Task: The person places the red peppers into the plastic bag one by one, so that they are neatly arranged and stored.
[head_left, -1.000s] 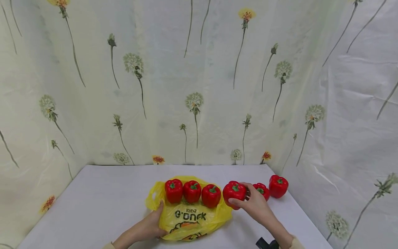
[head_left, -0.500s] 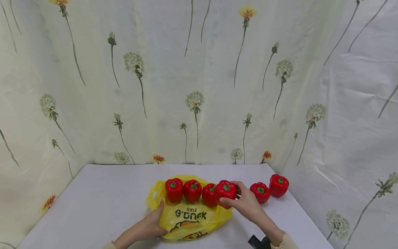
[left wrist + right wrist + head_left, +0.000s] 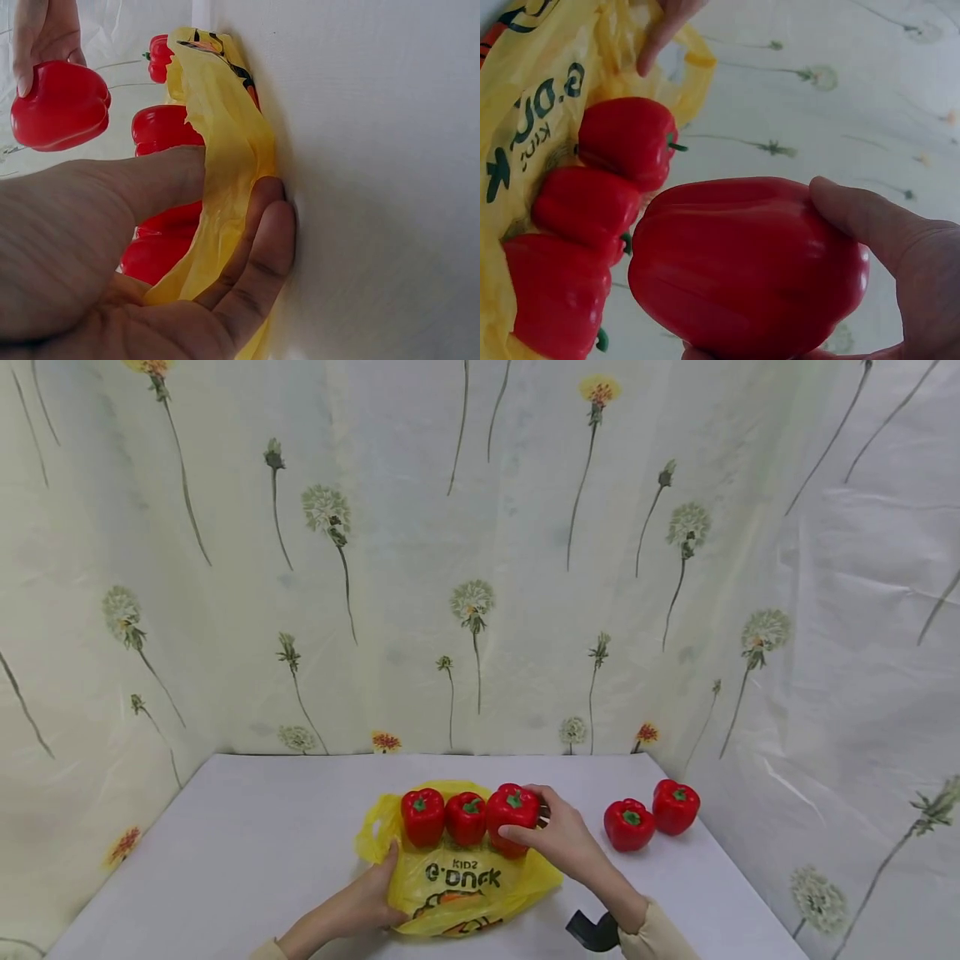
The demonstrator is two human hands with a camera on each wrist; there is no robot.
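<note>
Gripped pepper [image 3: 510, 817] has moved leftward, glossy red, lobed and green-stemmed.

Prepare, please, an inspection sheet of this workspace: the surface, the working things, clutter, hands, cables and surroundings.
Surface: pale table, smooth-looking.
Job's things: three red peppers at the mouth of the yellow bag; two more peppers on the table, to the right; one held pepper.
Clutter: black object by the right wrist, not identifiable.
Hands: left hand grips the bag's edge; right hand holds its pepper off the table.
Cables: nothing seen.
Surroundings: flower-printed curtain behind and at both sides.
</note>
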